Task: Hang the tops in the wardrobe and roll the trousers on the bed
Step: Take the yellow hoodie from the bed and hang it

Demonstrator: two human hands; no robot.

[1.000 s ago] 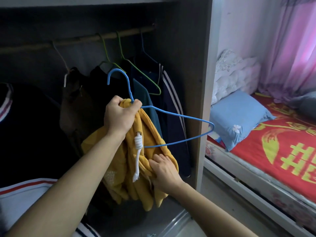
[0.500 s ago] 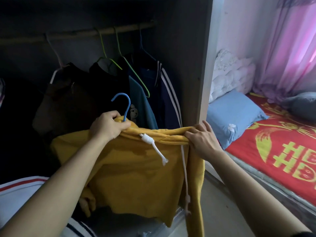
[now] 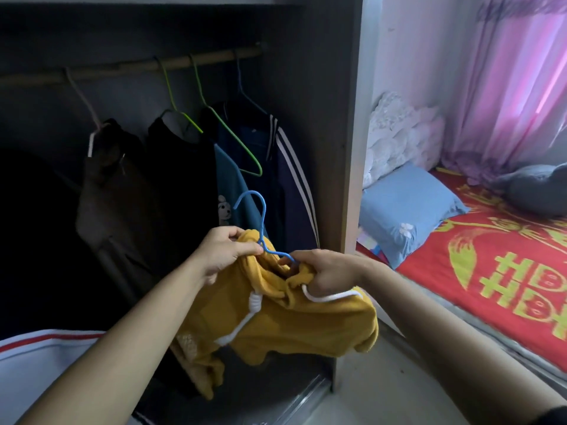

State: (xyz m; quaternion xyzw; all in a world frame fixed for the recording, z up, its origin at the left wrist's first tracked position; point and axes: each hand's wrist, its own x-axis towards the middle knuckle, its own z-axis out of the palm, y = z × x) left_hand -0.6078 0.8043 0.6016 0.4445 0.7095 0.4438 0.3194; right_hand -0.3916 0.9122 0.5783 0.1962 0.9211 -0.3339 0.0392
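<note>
A yellow hooded top (image 3: 285, 326) with white drawstrings hangs bunched in front of the open wardrobe. A blue wire hanger (image 3: 259, 222) sticks up out of its neck, hook pointing left. My left hand (image 3: 225, 251) pinches the yellow collar and the hanger's neck. My right hand (image 3: 325, 271) grips the collar on the other side, over the hanger's arm. The wooden rail (image 3: 132, 69) runs across the wardrobe above, well clear of the hook.
Several dark tops (image 3: 171, 191) hang from the rail on green, pink and dark hangers. The wardrobe's side panel (image 3: 346, 148) stands just right of my hands. To the right lies a bed with a red cover (image 3: 506, 271), a blue pillow (image 3: 408, 213) and pink curtains (image 3: 506, 87).
My right hand came in from the spread-out shoulder to the collar beside my left hand. The yellow top went from stretched flat to bunched. The view drifted slightly.
</note>
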